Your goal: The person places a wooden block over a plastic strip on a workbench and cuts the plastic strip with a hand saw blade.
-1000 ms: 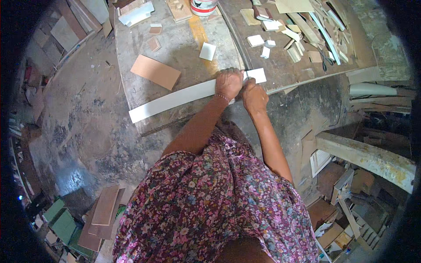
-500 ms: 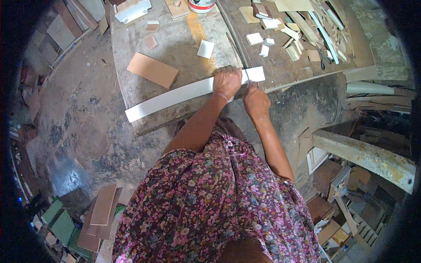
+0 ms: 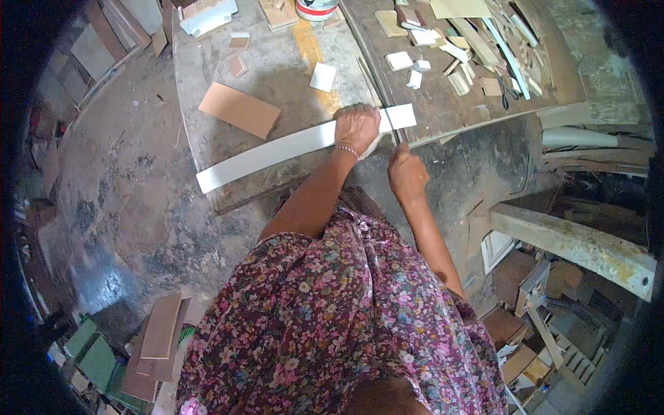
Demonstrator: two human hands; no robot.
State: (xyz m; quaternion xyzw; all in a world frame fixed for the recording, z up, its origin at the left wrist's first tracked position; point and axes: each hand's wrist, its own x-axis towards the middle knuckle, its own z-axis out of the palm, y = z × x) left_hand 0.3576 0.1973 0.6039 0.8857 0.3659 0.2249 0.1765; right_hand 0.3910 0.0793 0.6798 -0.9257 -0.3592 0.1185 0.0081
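A long white strip of board [image 3: 270,155] lies across the near edge of the worktable. My left hand [image 3: 357,130] is closed over it, pressing it down near its right end. In my right hand [image 3: 408,177] is a thin dark blade [image 3: 395,130], its handle end hidden in my fist. This narrow blade lies across the strip just right of my left hand; whether it is a saw or a knife cannot be made out. Beyond the strip are a tan rectangular panel [image 3: 239,111] and a small white square piece [image 3: 323,77].
Scissors [image 3: 508,95] and a heap of wood offcuts [image 3: 477,48] lie on the right part of the worktable [image 3: 449,114]. At the far edge stands a white tub [image 3: 317,10]. A pale beam [image 3: 574,238] juts in at the right, and panels [image 3: 162,328] lean at lower left.
My right hand has drawn back toward me, and more of the blade shows between it and the strip. My left hand and the white strip stay in place.
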